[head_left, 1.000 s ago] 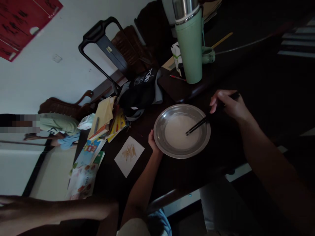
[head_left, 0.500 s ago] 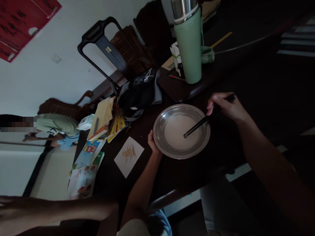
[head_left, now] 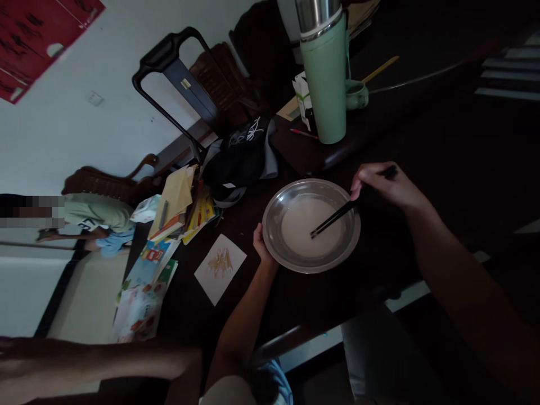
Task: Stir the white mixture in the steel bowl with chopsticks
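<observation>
A round metal bowl (head_left: 352, 247) with pale, whitish liquid (head_left: 304, 225) in it sits on the dark table, near its front edge. My left hand (head_left: 262, 243) grips the bowl's left side, with part of the hand hidden beneath the rim. Black chopsticks (head_left: 333, 218) are held in my right hand (head_left: 377, 179), above the bowl's right rim. Their tips point down into the liquid near its middle. Left of the bowl, a square of white paper (head_left: 214, 286) carries a small heap of thin, pale sticks (head_left: 220, 262).
A tall green tumbler (head_left: 324, 84), a small green cup (head_left: 356, 95) and a red pen (head_left: 302, 134) stand or lie behind the bowl. Books (head_left: 172, 194) and a black bag (head_left: 236, 160) are at the left. Another bare forearm (head_left: 105, 363) crosses the lower left; a person (head_left: 97, 216) is farther back.
The chopsticks' tips have shifted slightly left and down in the liquid, and my right hand has moved a little left with them. The bowl and my left hand stay in place.
</observation>
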`<state>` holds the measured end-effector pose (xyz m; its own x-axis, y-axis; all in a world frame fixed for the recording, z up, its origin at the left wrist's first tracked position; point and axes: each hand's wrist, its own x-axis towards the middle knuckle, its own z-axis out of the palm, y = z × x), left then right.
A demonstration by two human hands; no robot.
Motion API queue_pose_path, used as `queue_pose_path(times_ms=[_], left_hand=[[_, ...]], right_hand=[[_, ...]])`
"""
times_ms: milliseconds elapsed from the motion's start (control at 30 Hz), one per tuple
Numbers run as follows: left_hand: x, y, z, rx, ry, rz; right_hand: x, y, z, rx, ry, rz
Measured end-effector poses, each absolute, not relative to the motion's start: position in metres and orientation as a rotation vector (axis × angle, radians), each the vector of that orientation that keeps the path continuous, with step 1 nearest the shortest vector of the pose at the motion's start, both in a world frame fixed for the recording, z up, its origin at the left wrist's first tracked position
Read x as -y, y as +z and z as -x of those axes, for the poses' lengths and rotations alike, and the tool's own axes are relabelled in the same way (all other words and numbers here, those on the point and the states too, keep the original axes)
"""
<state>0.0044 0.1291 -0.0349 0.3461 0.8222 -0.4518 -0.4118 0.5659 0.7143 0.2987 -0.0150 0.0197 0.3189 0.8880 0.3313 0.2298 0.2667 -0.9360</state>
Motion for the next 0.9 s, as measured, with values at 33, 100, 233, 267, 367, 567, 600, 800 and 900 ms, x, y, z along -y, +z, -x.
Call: queue_pose_path(times_ms=[33,100,233,267,367,567,600,800,900], left_hand=[[-0.129,-0.0348,-0.0043,-0.887,0.847,-0.532],[-0.1288,-0.0351,-0.0044,-0.87,0.843,-0.53],[-0.1286,-0.0357,-0.0059,-0.863,0.874,-0.53],[-0.1286,-0.0356,-0.0063,-0.873,0.883,-0.528],[-0.1285,-0.0348,-0.0067,-0.908,0.899,-0.524],[-0.129,-0.0349,-0.0057,-0.894,0.865,-0.537],[-0.1291,-0.035,-0.0058,-0.894,0.869,-0.534],[-0.1286,-0.0328,-0.0079,-0.94,0.897,-0.5],[-0.1281,-0.0329,-0.008,-0.919,0.884,-0.512]], right_hand=[[0.0138,0.0223,-0.2962,1.262,0.665,1.261],[0.0121,0.0256,-0.2926,1.326,0.673,1.29],[0.0149,0.025,-0.2952,1.113,0.506,1.347],[0.0164,0.0244,-0.2968,1.064,0.486,1.345],[0.0182,0.0243,-0.2985,1.099,0.57,1.313],[0.012,0.0277,-0.2921,1.364,0.691,1.273],[0.0123,0.0275,-0.2924,1.306,0.641,1.299],[0.0166,0.0224,-0.2976,1.046,0.529,1.317],[0.0119,0.0197,-0.2947,1.282,0.679,1.263]])
